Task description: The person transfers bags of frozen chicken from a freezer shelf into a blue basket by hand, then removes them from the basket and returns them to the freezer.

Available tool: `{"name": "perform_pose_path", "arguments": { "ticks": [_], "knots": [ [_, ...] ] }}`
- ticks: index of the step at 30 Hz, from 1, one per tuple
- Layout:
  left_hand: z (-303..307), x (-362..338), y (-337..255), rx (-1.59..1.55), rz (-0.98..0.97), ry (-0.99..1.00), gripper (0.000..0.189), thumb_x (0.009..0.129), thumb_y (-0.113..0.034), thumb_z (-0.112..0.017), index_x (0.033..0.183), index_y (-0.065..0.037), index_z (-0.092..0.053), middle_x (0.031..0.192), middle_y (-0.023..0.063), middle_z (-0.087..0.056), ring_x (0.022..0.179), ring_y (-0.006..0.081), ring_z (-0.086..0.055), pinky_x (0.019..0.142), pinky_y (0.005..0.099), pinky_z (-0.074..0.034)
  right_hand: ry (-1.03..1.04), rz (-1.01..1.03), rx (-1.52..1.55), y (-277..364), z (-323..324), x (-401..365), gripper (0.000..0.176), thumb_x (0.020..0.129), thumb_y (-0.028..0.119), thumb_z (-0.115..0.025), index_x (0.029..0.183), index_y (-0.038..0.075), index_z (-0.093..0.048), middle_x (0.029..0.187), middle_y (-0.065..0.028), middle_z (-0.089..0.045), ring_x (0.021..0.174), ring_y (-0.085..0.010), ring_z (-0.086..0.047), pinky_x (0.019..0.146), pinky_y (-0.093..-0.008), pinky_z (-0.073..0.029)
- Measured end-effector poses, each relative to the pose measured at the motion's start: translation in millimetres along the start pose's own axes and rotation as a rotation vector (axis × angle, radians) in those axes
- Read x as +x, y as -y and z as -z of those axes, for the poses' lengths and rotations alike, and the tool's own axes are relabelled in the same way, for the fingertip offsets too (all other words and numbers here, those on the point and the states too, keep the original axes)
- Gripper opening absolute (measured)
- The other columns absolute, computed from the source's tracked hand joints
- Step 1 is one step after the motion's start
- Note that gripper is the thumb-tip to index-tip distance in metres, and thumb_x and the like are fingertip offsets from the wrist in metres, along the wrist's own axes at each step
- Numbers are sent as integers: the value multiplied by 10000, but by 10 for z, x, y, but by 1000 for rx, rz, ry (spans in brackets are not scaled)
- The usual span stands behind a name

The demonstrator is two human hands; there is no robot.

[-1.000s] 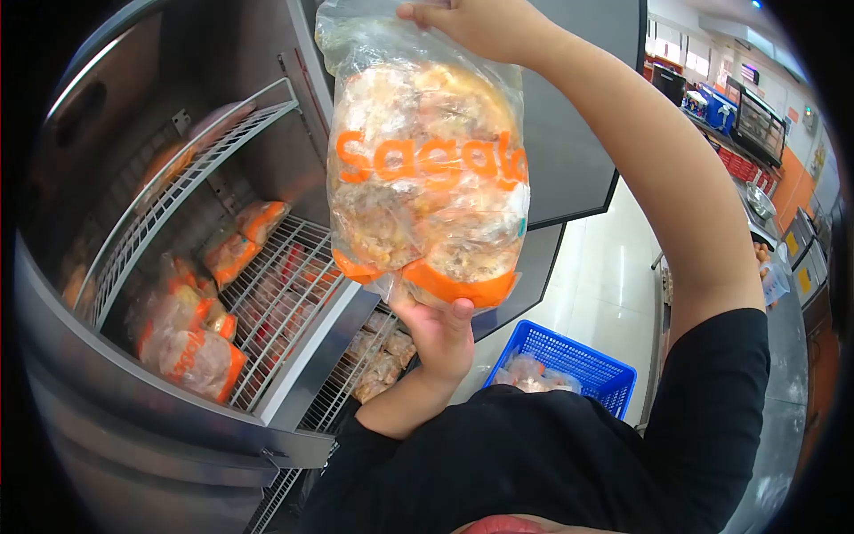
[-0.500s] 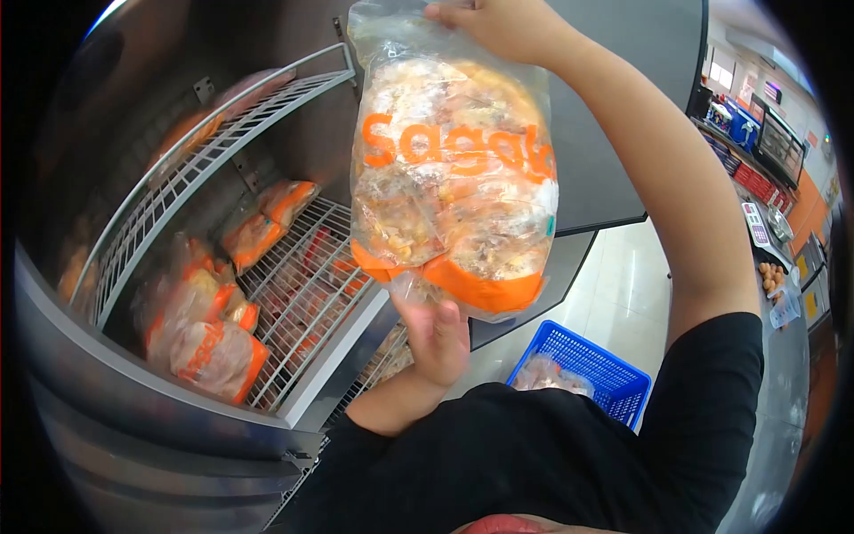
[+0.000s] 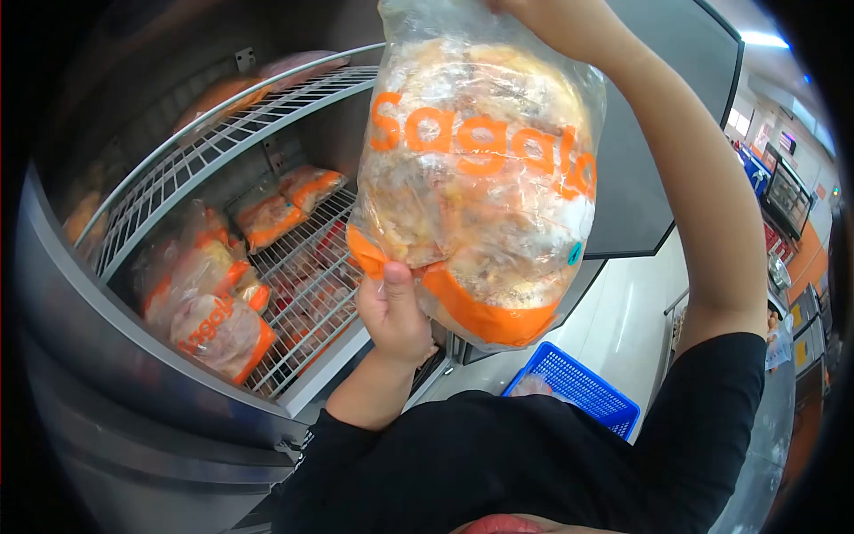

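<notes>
A large clear plastic bag of frozen meat [image 3: 498, 205], printed with orange lettering and an orange bottom band, hangs in front of me. My right hand [image 3: 560, 31] grips its top edge, with the fingertips partly cut off by the frame. At the lower left corner, my left hand [image 3: 394, 311] pinches the bag, thumb in front and the other fingers hidden behind. Left of the bag, similar orange-banded bags [image 3: 218, 316] lie on a wire rack [image 3: 311, 294] inside an open freezer.
An upper wire shelf [image 3: 240, 116] holds more bags. The freezer's front edge [image 3: 329, 369] runs below the rack, and its open door [image 3: 685, 125] stands behind the bag. On the floor sits a blue basket [image 3: 596, 396] with a bag inside. A metal counter [image 3: 756, 445] is at the right.
The bag has come closer and tilted, its lower end swinging slightly right. My left hand has moved up and left, from under the bag to its lower left corner.
</notes>
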State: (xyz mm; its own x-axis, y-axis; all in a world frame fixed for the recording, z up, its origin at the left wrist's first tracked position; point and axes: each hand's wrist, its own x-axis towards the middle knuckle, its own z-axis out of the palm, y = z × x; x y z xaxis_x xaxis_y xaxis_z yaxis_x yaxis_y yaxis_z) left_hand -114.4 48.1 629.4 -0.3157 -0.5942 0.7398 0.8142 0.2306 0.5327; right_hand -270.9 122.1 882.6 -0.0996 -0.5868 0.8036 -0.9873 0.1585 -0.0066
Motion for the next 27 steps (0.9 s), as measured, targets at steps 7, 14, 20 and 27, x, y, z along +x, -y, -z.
{"name": "perform_pose_path", "arguments": {
  "ticks": [7, 14, 20, 27],
  "knots": [
    [72, 10, -138, 80, 60, -98, 417, 953, -315, -360, 1123, 46, -482, 1087, 106, -557, 968, 145, -539, 843, 268, -417, 109, -133, 110, -239, -355, -51, 392, 839, 402, -543, 778, 27, -638, 672, -98, -617, 645, -199, -587, 647, -323, -446],
    [-1, 89, -221, -112, 83, -129, 446, 958, -330, -324, 1150, 51, -455, 1103, 125, -551, 978, 160, -548, 850, 272, -424, 134, -84, 64, -283, -480, -134, 414, 840, 408, -540, 769, 9, -628, 678, -124, -614, 639, -228, -590, 642, -341, -451],
    [51, 75, -187, -107, 111, -92, 451, 959, -329, -316, 1158, 55, -447, 1106, 130, -549, 983, 173, -549, 857, 280, -422, 196, -181, 35, -329, -484, -117, 396, 836, 397, -553, 815, 12, -646, 668, -118, -615, 637, -205, -595, 634, -326, -457],
    [89, 121, -26, -95, 118, -111, 435, 958, -310, -332, 1185, 51, -423, 1152, 121, -520, 1051, 172, -501, 906, 289, -380, 90, -153, -129, 6, -58, 22, 355, 842, 324, -512, 703, 10, -603, 670, -213, -582, 638, -360, -557, 616, -421, -431]
  ]
}}
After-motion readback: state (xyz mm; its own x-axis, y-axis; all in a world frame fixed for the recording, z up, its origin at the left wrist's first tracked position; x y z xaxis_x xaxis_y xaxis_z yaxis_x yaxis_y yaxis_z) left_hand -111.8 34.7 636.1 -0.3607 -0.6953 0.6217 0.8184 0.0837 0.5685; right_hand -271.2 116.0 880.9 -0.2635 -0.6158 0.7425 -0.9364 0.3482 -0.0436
